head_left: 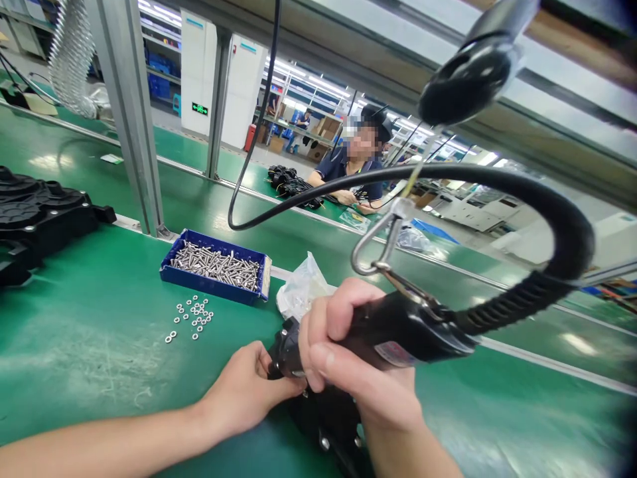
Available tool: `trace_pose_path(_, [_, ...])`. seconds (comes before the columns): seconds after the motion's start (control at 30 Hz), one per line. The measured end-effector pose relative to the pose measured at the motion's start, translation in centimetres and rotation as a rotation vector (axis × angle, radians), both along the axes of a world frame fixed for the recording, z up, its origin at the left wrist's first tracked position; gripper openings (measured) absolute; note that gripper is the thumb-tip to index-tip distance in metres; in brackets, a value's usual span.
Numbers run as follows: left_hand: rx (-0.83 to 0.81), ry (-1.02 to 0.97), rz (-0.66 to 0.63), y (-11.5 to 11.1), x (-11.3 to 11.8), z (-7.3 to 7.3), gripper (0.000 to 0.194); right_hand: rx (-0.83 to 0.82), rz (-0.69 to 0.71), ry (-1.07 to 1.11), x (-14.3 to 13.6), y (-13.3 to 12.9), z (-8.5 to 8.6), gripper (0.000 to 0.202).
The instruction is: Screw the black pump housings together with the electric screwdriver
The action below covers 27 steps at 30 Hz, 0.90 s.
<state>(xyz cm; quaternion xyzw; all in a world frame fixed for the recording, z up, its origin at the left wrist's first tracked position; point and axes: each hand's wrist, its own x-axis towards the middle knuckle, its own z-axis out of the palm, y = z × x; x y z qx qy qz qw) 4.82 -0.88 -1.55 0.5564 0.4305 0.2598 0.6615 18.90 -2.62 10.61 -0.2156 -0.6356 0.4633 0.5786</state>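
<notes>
Driver (381,328) clenched in R hand (343,345); L hand (246,385) pinching blk part (326,421).

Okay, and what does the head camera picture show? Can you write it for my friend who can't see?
A right hand grips a black corded tool over a black part, and the left hand touches it near the tool's tip. On the green table sit a blue box of screws and scattered metal rings.

Blue screw bin (215,282), grn tabletop (114,372).
</notes>
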Motion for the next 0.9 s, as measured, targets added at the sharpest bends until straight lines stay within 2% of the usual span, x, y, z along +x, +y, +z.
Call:
trace_pose_path(0.2, [0.015, 0.022, -0.042, 0.4, -0.3, 0.0, 0.054, -0.040, -0.052, 0.013, -0.3, -0.2, -0.3, 0.018])
trace_pose_path(0.5, [0.091, 0.153, -0.056, 0.7, -0.9, 0.5, 0.060, -0.081, -0.015, 0.083, -0.6, 0.4, -0.1, 0.020])
trace_pose_path(0.63, [0.095, 0.124, -0.079, 0.8, -0.9, 1.1, 0.051, -0.060, -0.018, 0.069, -0.5, 0.4, -0.2, 0.018])
trace_pose_path(0.9, [0.143, 0.173, -0.085, 1.0, -1.0, 0.9, 0.056, -0.058, -0.015, 0.066, -0.4, 0.5, -0.4, 0.019])
